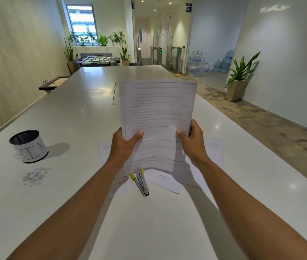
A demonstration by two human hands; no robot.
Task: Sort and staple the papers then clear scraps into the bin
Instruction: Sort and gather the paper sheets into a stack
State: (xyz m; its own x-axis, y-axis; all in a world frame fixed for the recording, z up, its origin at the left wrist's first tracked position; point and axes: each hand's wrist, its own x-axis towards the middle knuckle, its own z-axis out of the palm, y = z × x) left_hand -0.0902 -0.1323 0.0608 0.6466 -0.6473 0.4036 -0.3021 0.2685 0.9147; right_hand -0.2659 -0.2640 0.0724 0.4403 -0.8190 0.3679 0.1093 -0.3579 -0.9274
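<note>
Head view: both hands grip raised papers; bin's inside looks dark, contents unclear.

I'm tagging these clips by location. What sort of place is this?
Probably an office lobby or break area: access turnstiles down the corridor, stacked water-cooler bottles, and a foosball table beyond the long white table.

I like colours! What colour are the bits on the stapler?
Yellow bits on a silver stapler, seen best in the head view, lying on the white table.
</note>
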